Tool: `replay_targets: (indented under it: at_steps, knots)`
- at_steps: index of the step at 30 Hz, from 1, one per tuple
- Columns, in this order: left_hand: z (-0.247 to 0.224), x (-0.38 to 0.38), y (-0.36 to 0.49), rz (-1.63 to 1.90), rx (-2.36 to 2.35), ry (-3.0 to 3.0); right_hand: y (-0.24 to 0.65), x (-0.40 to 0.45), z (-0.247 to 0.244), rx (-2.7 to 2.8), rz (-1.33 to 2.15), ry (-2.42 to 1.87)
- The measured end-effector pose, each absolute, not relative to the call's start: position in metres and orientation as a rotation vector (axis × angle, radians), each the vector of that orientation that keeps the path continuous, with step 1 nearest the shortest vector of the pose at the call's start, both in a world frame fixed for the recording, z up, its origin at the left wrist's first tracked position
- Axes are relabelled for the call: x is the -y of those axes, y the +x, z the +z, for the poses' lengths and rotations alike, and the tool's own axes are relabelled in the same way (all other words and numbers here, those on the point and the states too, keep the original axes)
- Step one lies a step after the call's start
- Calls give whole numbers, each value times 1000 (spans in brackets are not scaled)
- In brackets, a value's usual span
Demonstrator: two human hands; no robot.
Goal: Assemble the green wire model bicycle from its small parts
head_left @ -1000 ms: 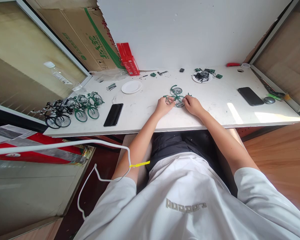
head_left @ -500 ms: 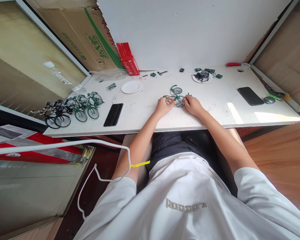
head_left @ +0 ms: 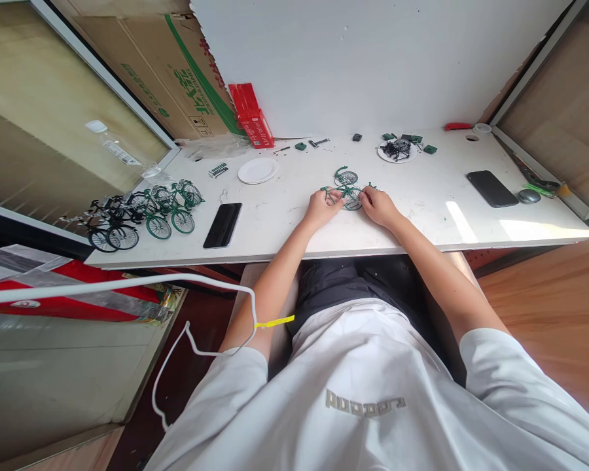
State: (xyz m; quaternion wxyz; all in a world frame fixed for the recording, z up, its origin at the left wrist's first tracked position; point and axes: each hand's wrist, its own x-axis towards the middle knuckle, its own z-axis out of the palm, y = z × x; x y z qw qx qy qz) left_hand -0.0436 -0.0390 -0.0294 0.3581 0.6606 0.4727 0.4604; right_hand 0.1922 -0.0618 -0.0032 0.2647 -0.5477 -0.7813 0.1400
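Observation:
Between my hands, low over the white table, is a green model bicycle (head_left: 352,199) with a black-spoked wheel. My left hand (head_left: 322,208) pinches its left part, fingers closed on the green frame. On the other side my right hand (head_left: 379,207) has its fingertips closed on the bicycle's right part; the exact grip is too small to make out. Just beyond them lies a loose wheel with a curved green mudguard (head_left: 346,175). Several model bicycles, black ones (head_left: 120,226) and green ones (head_left: 174,206), stand close together at the table's left end.
A white plate (head_left: 258,171) and a phone (head_left: 222,226) lie left of my hands. Black parts (head_left: 396,150) fill another plate at the back right. A second phone (head_left: 492,188) lies near the right end. A red box (head_left: 253,121) stands at the back. A white cable (head_left: 177,279) crosses my left arm.

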Motion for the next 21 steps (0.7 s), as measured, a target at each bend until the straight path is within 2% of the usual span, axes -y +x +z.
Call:
replay_targets:
  at_steps: [21]
  knots:
    - [-26,42,-44,1166,-1239,1715,191,63,-1,2106,383,-1480]
